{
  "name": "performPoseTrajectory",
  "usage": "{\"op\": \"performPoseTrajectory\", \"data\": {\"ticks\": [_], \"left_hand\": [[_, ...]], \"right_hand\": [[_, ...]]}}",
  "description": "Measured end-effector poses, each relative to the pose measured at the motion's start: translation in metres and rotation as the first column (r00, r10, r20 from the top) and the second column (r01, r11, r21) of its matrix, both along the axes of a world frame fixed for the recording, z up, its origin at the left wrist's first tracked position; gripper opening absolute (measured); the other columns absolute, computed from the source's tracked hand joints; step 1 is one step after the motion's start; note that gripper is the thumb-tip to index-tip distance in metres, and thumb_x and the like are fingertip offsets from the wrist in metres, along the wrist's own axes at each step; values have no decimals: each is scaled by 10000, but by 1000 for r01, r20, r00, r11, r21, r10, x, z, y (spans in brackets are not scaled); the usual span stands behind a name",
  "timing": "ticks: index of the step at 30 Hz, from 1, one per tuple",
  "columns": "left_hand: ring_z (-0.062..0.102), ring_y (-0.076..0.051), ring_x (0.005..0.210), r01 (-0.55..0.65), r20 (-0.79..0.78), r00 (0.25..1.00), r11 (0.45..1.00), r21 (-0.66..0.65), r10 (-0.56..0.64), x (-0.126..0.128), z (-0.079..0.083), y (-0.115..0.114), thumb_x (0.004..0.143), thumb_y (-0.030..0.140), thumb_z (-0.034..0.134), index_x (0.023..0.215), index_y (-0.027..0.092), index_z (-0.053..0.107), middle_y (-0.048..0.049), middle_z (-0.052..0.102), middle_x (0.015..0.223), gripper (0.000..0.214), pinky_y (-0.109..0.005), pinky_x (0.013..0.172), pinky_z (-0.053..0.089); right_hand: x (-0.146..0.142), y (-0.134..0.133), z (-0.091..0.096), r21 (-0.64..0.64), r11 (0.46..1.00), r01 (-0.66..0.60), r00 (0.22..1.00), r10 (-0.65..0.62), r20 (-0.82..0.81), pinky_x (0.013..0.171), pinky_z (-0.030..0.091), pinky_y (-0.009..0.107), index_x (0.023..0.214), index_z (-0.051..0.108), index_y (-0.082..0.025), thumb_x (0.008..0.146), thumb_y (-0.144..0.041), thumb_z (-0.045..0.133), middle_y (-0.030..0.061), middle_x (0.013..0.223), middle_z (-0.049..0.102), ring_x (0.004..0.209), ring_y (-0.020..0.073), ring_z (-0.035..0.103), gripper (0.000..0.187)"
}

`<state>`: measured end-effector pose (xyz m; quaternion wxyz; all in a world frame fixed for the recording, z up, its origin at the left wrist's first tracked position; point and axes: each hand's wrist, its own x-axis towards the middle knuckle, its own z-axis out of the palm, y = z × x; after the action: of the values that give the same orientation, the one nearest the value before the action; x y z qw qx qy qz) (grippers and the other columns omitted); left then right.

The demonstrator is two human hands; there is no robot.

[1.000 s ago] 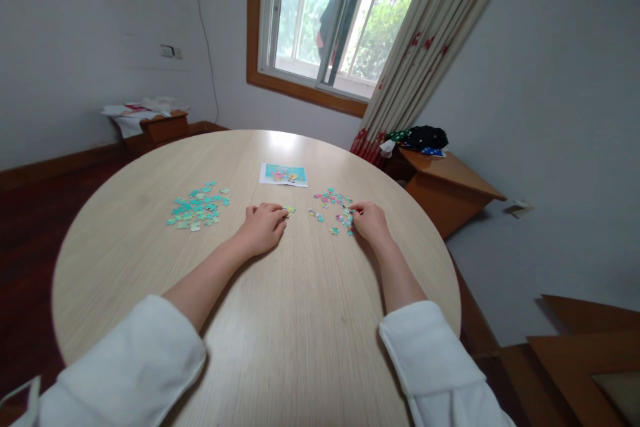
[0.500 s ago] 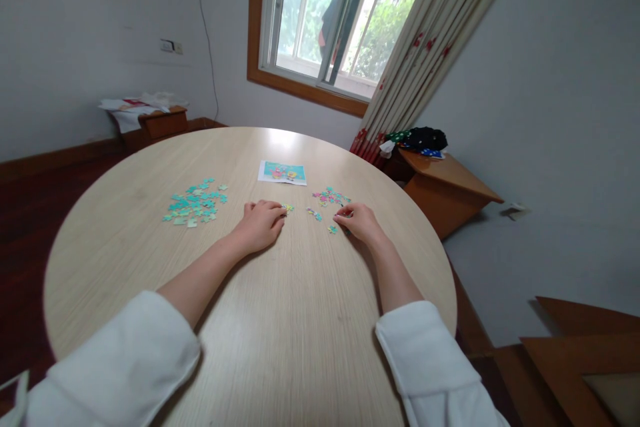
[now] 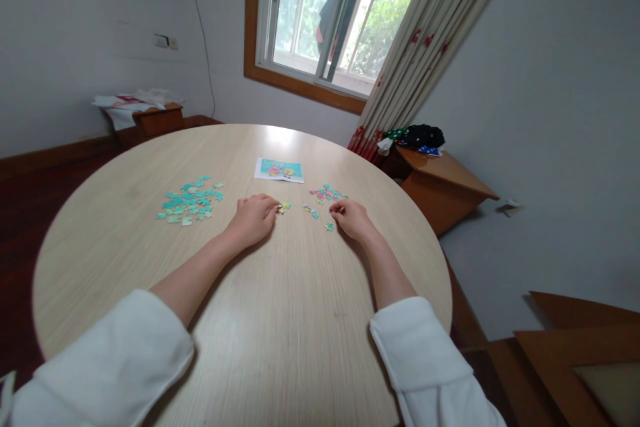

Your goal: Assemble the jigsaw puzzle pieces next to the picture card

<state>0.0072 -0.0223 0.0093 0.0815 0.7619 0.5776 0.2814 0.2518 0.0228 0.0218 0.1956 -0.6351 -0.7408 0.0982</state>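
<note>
The round table (image 3: 285, 320) is supporting the teal pile of puzzle pieces (image 3: 189, 201) at its left, apparently grouped by colour. Your left hand (image 3: 253, 217) is resting with fingers curled close together against the yellow pieces (image 3: 284, 207), perhaps steadying them, its grip too hidden to tell, while your right hand (image 3: 353, 219) is holding thumb and fingertips together, seemingly pinching something too small to identify. The printed picture (image 3: 279, 171) is lying beyond, presumably for easy viewing, with the pink-and-teal cluster (image 3: 326, 194) and a single piece (image 3: 329, 227) lying near your right hand.

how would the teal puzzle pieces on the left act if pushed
The teal pieces look small and thin, so each is probably light. Loosely clustered, they would likely scatter. Flat on the smooth-looking tabletop, they may slide rather than roll.
</note>
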Motion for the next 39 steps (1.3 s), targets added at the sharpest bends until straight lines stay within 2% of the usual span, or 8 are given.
{"op": "performPoseTrajectory", "data": {"ticks": [12,17,23,32,39], "left_hand": [[610,-241,1056,-34,42,999,999,-20,35,-1,-1,3,856,229,392,1007,159,695,-108,685,1105,346,-409,945,415],[614,-226,1042,-34,44,998,999,-10,35,-2,-3,4,858,231,394,998,179,696,-91,690,1096,337,-394,944,421],[613,-230,1033,-37,42,998,999,-13,37,-2,-3,3,852,231,393,999,180,699,-93,693,1090,344,-398,942,425],[608,-245,1052,-43,24,999,999,-23,44,-1,-2,3,853,252,387,1006,175,699,-102,688,1106,356,-407,947,418],[608,-240,1043,-35,23,999,999,-30,35,-2,-1,3,854,253,388,1016,166,695,-107,687,1100,358,-396,930,424]], "right_hand": [[-3,0,-3,30,999,-35,999,35,-18,815,420,270,901,727,-187,809,-132,578,44,860,718,803,143,622,184],[-5,-2,0,40,999,-1,1000,1,-2,813,416,284,926,727,-191,796,-218,632,49,880,720,831,159,630,163],[-4,-1,0,47,999,28,998,-30,58,794,401,302,854,728,-194,798,-276,652,54,867,717,831,171,626,125],[-4,0,-3,51,998,40,998,-42,55,793,389,305,824,703,-197,814,-248,631,45,874,700,824,164,600,89],[-7,-1,-2,83,996,24,997,-30,67,787,378,297,837,712,-190,868,-258,559,68,905,707,839,175,598,170]]}}
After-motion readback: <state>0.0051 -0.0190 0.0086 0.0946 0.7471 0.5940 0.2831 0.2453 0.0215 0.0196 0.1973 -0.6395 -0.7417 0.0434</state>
